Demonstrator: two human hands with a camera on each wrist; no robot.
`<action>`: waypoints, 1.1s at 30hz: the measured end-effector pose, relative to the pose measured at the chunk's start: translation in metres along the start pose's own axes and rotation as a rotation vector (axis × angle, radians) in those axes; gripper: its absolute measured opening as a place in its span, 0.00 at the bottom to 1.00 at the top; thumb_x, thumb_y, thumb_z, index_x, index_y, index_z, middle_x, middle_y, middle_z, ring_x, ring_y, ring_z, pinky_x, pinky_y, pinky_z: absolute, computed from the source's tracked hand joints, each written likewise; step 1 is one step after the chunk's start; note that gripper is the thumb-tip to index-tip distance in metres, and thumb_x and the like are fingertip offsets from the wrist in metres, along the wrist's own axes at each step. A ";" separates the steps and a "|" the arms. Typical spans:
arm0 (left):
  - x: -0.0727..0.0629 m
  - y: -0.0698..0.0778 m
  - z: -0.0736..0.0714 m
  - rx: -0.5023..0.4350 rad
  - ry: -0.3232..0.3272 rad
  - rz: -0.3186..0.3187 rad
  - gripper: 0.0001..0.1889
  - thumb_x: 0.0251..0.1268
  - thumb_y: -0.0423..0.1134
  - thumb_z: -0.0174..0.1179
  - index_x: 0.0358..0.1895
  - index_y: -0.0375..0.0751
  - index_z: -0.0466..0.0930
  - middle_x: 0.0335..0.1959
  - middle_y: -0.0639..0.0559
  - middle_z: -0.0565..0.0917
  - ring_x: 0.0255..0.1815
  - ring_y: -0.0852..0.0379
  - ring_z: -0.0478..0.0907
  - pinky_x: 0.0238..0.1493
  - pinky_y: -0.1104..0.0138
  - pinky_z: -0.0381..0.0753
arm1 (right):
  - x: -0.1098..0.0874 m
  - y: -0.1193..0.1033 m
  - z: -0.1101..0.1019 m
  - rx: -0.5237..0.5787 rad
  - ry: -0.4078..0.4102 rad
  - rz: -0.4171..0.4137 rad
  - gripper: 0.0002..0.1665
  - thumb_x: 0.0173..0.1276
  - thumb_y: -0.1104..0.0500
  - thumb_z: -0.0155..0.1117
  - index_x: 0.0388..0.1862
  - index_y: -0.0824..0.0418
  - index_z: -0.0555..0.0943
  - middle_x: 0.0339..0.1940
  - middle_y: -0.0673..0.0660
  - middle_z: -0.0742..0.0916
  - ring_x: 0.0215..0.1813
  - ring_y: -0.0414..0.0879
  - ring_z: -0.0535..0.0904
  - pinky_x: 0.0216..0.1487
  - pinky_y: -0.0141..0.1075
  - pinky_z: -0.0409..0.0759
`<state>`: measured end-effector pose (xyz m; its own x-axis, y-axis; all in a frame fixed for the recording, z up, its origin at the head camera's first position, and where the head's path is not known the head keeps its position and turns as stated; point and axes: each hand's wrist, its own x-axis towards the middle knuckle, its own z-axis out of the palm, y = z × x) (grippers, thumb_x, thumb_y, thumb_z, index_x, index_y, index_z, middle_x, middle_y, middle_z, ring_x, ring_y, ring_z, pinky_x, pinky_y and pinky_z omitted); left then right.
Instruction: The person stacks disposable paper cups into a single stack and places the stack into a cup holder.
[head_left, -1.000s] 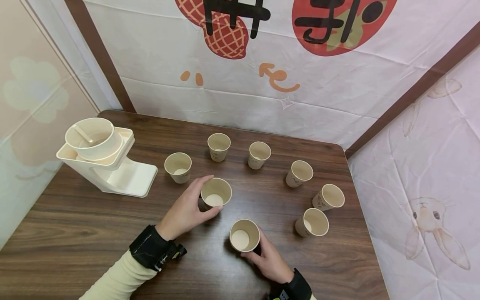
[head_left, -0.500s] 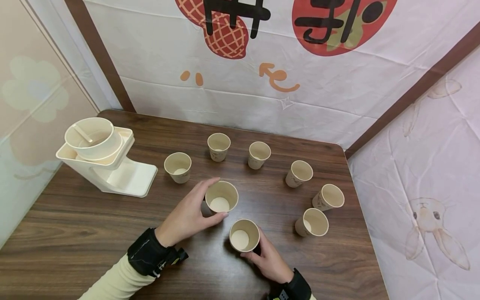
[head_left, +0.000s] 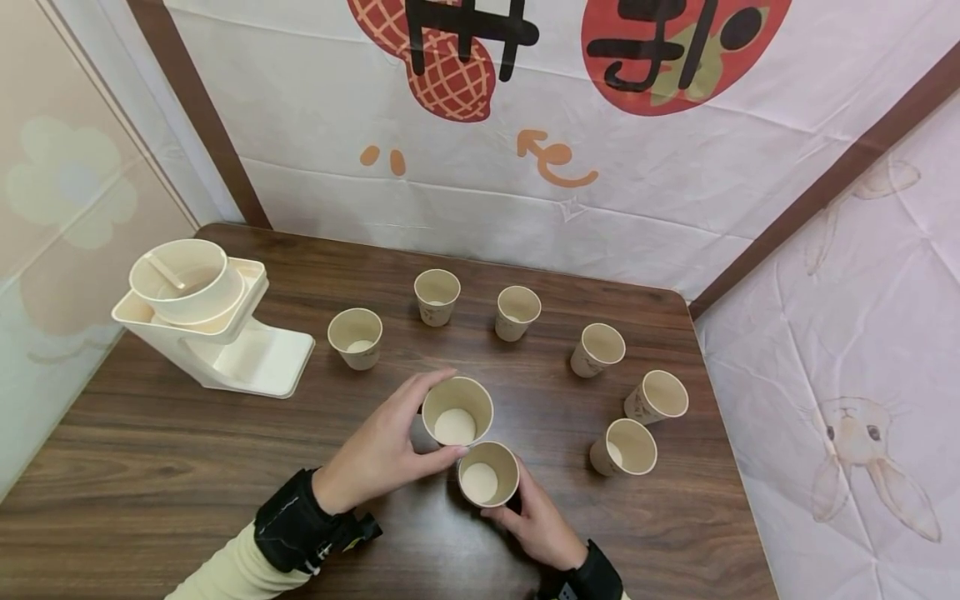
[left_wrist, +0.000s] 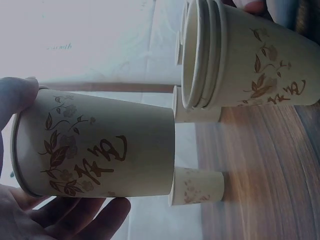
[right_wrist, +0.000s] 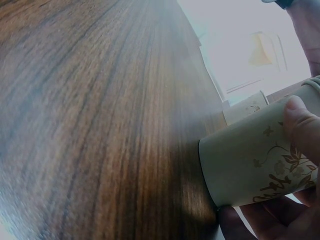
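My left hand (head_left: 386, 446) grips a beige paper cup (head_left: 457, 408) near its rim, thumb on the near side and fingers round the back. The left wrist view shows this cup (left_wrist: 100, 145) lifted, with brown flowers and lettering on its side. Just in front of it, my right hand (head_left: 542, 521) holds a stack of nested paper cups (head_left: 489, 475). Several rims show one behind another on that stack (left_wrist: 255, 60). In the right wrist view, the stack's base (right_wrist: 220, 170) is at the wooden table, with the thumb along its side. The two rims overlap in the head view.
Several single paper cups stand in an arc, from one at the left (head_left: 356, 337) to one at the right (head_left: 624, 447). A white stand (head_left: 262, 358) at the back left carries a white bowl (head_left: 183, 283) with a stick inside. Printed cloth walls (head_left: 465, 200) border the table (head_left: 187, 450).
My left hand has carried its cup right and nearer to me, up to the stack's rim. My right hand and the stack stay in place.
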<state>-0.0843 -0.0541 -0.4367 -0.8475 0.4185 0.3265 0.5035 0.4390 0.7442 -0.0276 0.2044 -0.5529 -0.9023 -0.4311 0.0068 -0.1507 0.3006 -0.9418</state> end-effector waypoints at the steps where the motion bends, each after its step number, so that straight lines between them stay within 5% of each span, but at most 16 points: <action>1: 0.000 0.001 0.000 0.000 -0.001 0.001 0.44 0.55 0.48 0.77 0.74 0.40 0.66 0.66 0.49 0.76 0.67 0.54 0.73 0.66 0.53 0.75 | 0.000 0.000 0.000 -0.001 -0.001 0.003 0.44 0.70 0.56 0.71 0.79 0.52 0.59 0.74 0.56 0.73 0.73 0.55 0.69 0.73 0.40 0.67; 33: -0.011 0.025 0.010 -0.129 -0.125 0.093 0.43 0.58 0.52 0.76 0.74 0.46 0.65 0.66 0.57 0.75 0.64 0.58 0.75 0.65 0.59 0.76 | 0.000 -0.002 -0.001 0.007 -0.019 0.020 0.48 0.71 0.51 0.69 0.83 0.51 0.54 0.78 0.55 0.67 0.74 0.47 0.67 0.71 0.33 0.68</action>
<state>-0.0612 -0.0397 -0.4279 -0.7668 0.5513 0.3288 0.5463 0.2916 0.7852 -0.0279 0.2042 -0.5509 -0.8974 -0.4409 -0.0184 -0.1299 0.3037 -0.9439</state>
